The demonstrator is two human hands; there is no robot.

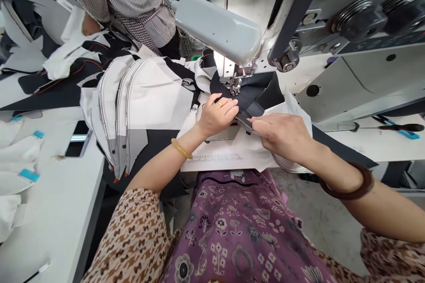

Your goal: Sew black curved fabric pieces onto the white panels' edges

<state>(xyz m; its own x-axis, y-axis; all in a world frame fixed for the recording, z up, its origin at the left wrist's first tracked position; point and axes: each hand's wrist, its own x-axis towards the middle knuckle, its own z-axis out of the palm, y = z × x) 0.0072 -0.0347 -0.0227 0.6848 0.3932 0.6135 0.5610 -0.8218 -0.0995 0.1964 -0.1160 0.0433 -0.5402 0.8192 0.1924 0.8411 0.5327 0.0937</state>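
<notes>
A black fabric piece [247,94] with a grey underside lies beneath the presser foot [235,86] of a sewing machine [252,64]. My left hand [217,116], with a ring and a yellow bangle, is curled over the piece's left edge just in front of the foot. On the right, my right hand [282,135] pinches the near edge of the same piece between thumb and fingers. White fabric [257,150] hangs under my right hand. The needle tip is too small to make out.
White fabric panels [152,93] are stacked left of the machine. A grey lamp [217,26] hangs over the sewing spot. A phone [78,139] lies on the left table. A dark-handled tool [400,127] rests at far right. Another person [133,4] stands behind the panels.
</notes>
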